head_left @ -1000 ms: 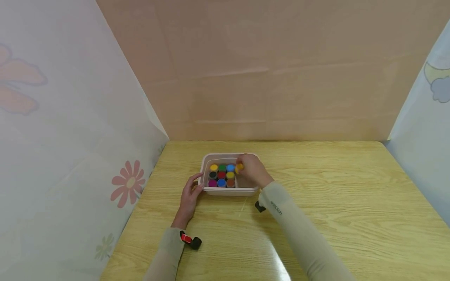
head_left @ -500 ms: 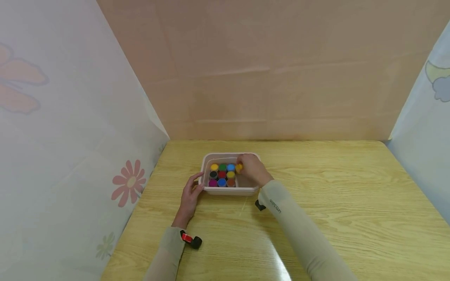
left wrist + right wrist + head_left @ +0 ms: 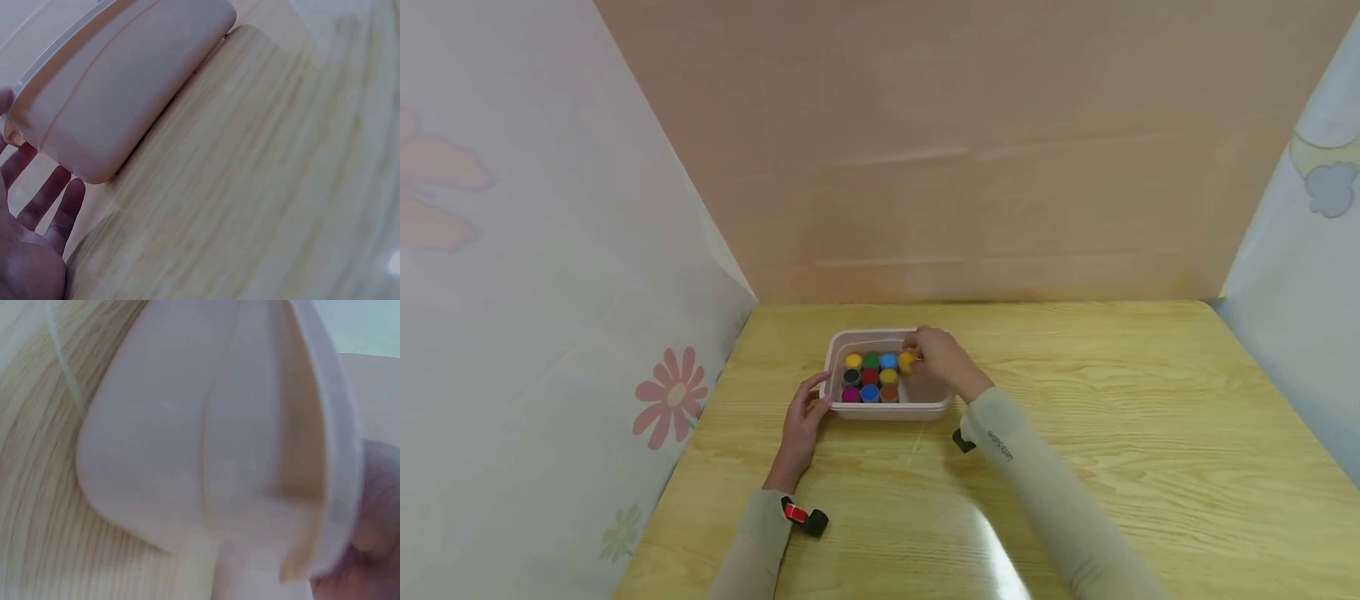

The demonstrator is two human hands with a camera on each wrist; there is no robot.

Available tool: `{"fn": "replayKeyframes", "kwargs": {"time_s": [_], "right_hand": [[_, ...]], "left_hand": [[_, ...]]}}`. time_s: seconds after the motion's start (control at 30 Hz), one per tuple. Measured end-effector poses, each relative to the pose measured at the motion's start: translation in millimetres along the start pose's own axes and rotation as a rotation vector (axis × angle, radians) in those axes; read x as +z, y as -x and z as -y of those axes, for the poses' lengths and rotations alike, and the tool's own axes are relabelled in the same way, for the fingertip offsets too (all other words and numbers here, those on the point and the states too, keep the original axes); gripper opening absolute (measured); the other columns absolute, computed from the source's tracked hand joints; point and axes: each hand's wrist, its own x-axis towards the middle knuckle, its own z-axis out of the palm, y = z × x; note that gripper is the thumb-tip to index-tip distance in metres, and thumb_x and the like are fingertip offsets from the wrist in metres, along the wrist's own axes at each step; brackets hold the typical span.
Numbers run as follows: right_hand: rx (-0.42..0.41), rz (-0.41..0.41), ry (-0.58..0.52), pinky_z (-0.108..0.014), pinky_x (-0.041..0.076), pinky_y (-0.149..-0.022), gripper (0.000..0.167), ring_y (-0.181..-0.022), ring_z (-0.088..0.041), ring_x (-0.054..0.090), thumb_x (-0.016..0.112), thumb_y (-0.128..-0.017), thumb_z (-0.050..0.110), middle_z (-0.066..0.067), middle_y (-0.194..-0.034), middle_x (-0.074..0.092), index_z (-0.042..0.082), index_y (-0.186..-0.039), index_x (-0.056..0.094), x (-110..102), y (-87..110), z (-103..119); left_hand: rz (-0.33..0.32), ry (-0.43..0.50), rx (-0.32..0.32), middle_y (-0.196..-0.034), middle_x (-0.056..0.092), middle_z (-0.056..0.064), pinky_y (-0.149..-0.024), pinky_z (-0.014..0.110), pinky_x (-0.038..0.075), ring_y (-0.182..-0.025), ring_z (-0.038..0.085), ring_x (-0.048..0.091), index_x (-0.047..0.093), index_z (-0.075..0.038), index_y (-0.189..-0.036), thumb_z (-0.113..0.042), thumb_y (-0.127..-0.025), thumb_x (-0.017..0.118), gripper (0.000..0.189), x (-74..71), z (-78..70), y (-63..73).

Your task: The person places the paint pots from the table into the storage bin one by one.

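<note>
A pale pink plastic box [image 3: 917,410] sits on the table, holding rows of small clear jars with coloured lids, among them a red-lidded jar [image 3: 869,377]. At the box's left end my left hand [image 3: 801,425] holds the rim; in the left wrist view its fingers [image 3: 65,212] are spread by the end wall. My right hand [image 3: 942,358] reaches inside over the right part and pinches a yellow-lidded jar [image 3: 906,362], beside the light-blue-lidded jar [image 3: 889,361] in the back row. In the right wrist view the box wall hides the jar and most of that hand.
The wood-grain table [image 3: 1112,400] extends to both sides of the box. A brown sheet [image 3: 970,167] stands behind it, and a white flower-printed sheet [image 3: 572,292] rises on the left. Black wrist cameras sit at both cuffs.
The yellow-lidded jar in my right hand has shifted slightly and more of its lid faces up. My left hand stays at the rim. The head view has tilted a little.
</note>
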Motion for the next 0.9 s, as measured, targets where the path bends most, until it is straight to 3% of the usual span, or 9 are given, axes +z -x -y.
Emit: {"fn": "replayKeyframes", "kwargs": {"time_s": [0.17, 0.43, 0.67, 0.9], "right_hand": [[-0.101, -0.075, 0.047, -0.048, 0.057, -0.095, 0.034, -0.106, -0.032, 0.068, 0.074, -0.095, 0.011, -0.014, -0.121, 0.067, 0.004, -0.128, 0.069, -8, 15.4, -6], [-0.098, -0.166, 0.009, -0.056, 0.051, -0.103, 0.046, -0.121, -0.035, 0.06, 0.074, -0.095, 0.017, -0.015, -0.131, 0.063, 0.011, -0.14, 0.064, -17, 45.1, -21], [-0.087, -0.152, -0.073, -0.06, 0.044, -0.111, 0.05, -0.136, -0.039, 0.053, 0.07, -0.1, 0.027, -0.015, -0.147, 0.056, 0.01, -0.146, 0.058, -10, 69.2, -43], [-0.076, -0.152, -0.174, -0.061, 0.042, -0.114, 0.05, -0.141, -0.039, 0.05, 0.069, -0.101, 0.031, -0.009, -0.155, 0.051, 0.007, -0.144, 0.06, -4, 78.5, -53]], "left_hand": [[0.006, -0.005, -0.006, -0.154, 0.046, 0.007, -0.092, 0.018, 0.052, -0.122, 0.024, 0.052, 0.054, -0.017, -0.148, -0.024, -0.106, 0.059, 0.043, -1.2, 0.7, 1.0], [0.01, 0.01, -0.001, -0.155, 0.046, 0.008, -0.091, 0.018, 0.052, -0.123, 0.028, 0.051, 0.053, -0.015, -0.149, -0.023, -0.107, 0.059, 0.043, -2.1, 0.3, 1.1], [0.01, 0.022, -0.01, -0.154, 0.046, 0.007, -0.092, 0.019, 0.054, -0.123, 0.028, 0.051, 0.054, -0.017, -0.148, -0.027, -0.106, 0.06, 0.043, -2.2, 0.8, 1.1], [0.01, 0.017, -0.022, -0.154, 0.047, 0.003, -0.094, 0.019, 0.052, -0.125, 0.028, 0.05, 0.055, -0.021, -0.147, -0.029, -0.106, 0.06, 0.042, -2.1, 1.6, 0.0]]}}
